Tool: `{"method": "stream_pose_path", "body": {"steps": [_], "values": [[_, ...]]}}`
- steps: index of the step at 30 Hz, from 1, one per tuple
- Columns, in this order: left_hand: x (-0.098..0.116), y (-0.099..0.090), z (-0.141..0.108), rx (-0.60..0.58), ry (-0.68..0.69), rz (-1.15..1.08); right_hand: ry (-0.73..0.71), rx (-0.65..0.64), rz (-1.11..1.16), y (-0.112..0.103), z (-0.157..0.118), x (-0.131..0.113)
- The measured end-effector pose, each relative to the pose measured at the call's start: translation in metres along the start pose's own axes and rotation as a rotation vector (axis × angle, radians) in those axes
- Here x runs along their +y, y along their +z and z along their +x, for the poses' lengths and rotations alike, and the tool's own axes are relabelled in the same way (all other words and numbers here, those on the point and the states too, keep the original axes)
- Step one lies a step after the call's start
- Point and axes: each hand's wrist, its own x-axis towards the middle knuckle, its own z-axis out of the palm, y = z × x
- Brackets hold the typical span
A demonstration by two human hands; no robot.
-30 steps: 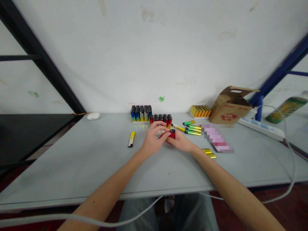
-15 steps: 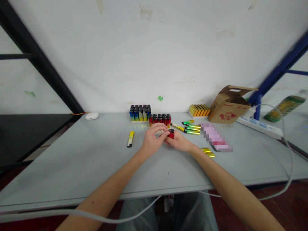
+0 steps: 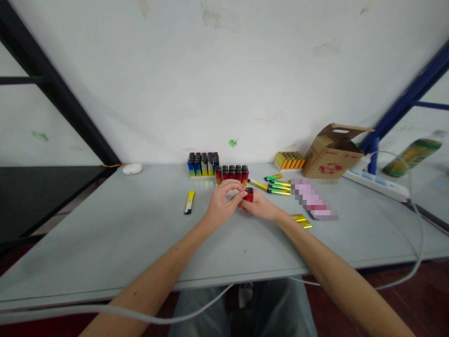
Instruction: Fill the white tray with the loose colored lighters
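A red lighter with a black top (image 3: 249, 193) is held in front of me over the middle of the table. My right hand (image 3: 260, 206) is closed around it from the right. From the left, my left hand (image 3: 223, 200) pinches with thumb and fingers at the lighter's side; its fingertips are partly hidden there. Just behind the hands stands a block of red lighters (image 3: 235, 175), its lower part covered by my left hand. A block of blue and yellow lighters (image 3: 203, 164) stands behind it to the left. One yellow and white lighter (image 3: 190, 202) lies alone to the left.
Several green lighters (image 3: 279, 188) lie right of the hands, beside a blurred pink phone-like object (image 3: 312, 199). Gold pieces (image 3: 302, 221) lie by my right forearm. Farther back are a tray of yellow lighters (image 3: 289, 161), a cardboard box (image 3: 331, 157), a power strip (image 3: 380, 185) and a white case (image 3: 132, 169).
The whole view has shifted very slightly. Both hands keep the same hold at the red lighter, and nothing on the table has visibly moved.
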Motion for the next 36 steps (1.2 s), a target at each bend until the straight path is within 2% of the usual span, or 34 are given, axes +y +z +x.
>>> {"method": "stream_pose_path", "body": {"steps": [20,23,29,36], "values": [[-0.003,0.002,-0.002,-0.023,-0.02,0.018,-0.056,0.03,0.018,0.003,0.002,0.004],[-0.003,0.004,-0.001,0.006,-0.002,0.02,-0.038,0.055,0.026,0.003,0.003,0.003],[-0.002,0.007,-0.001,0.14,-0.006,0.09,0.027,0.103,0.061,0.003,0.004,0.001],[-0.001,0.004,-0.001,0.11,0.046,0.08,0.058,0.107,0.17,0.002,0.002,-0.004]]}}
